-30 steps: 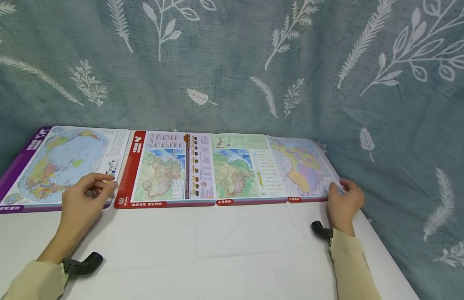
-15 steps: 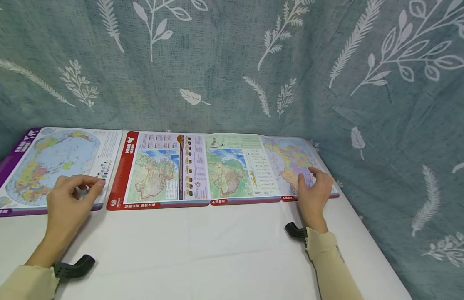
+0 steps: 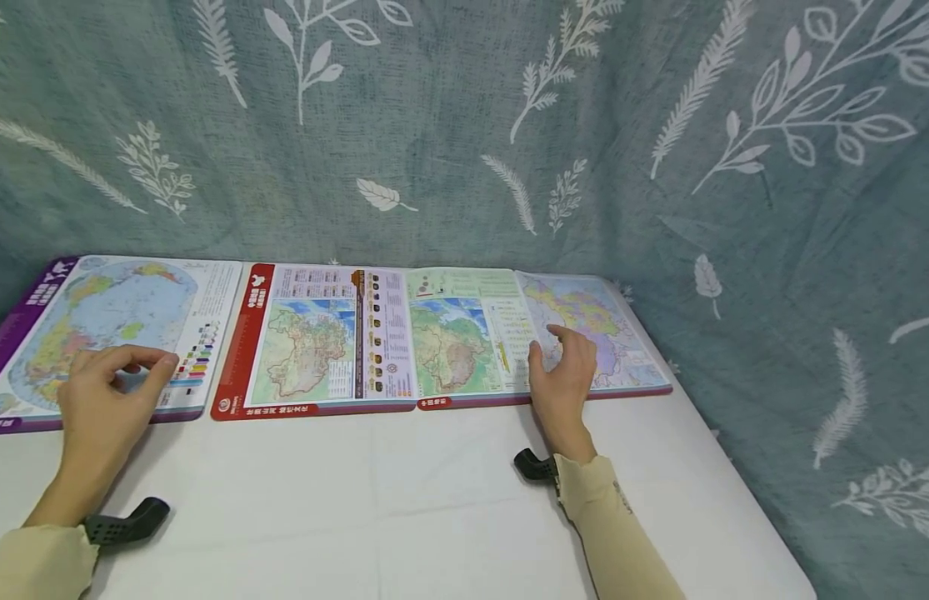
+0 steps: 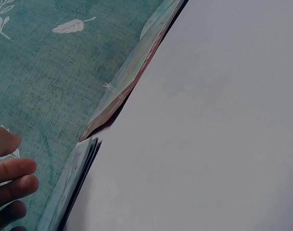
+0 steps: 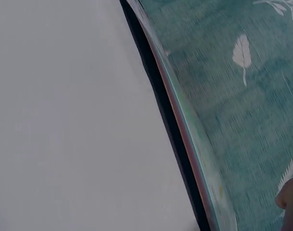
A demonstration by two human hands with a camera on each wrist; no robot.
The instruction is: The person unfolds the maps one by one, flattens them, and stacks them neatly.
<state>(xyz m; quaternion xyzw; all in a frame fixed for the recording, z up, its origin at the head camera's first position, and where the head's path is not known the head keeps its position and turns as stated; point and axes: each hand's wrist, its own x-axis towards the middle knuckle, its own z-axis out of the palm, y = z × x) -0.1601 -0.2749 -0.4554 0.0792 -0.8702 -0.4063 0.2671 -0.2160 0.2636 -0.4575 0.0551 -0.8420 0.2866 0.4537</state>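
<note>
A purple-edged world map (image 3: 127, 308) lies flat at the back left. To its right, a red-edged fold-out map (image 3: 307, 342) of several panels lies spread in one row. My left hand (image 3: 107, 387) hovers over the world map's lower part, fingers loosely curled and holding nothing. My right hand (image 3: 563, 375) is over the fold-out map's right panels, thumb and fingers apart with nothing between them. In the left wrist view the two maps' near edges meet near the relaxed fingers (image 4: 21, 190). The right wrist view has a fingertip (image 5: 288, 199) and the fold-out map's layered edge (image 5: 184, 130).
A white tabletop (image 3: 374, 500) spreads in front of the maps. Behind and to the right hangs a teal curtain (image 3: 434, 108) with white leaf prints. Black camera mounts sit on the left wrist (image 3: 127, 523) and the right wrist (image 3: 535, 467), by the beige sleeves.
My right hand has let go of the fold-out map's right end and moved left over its panels. My left hand has shifted slightly left over the world map.
</note>
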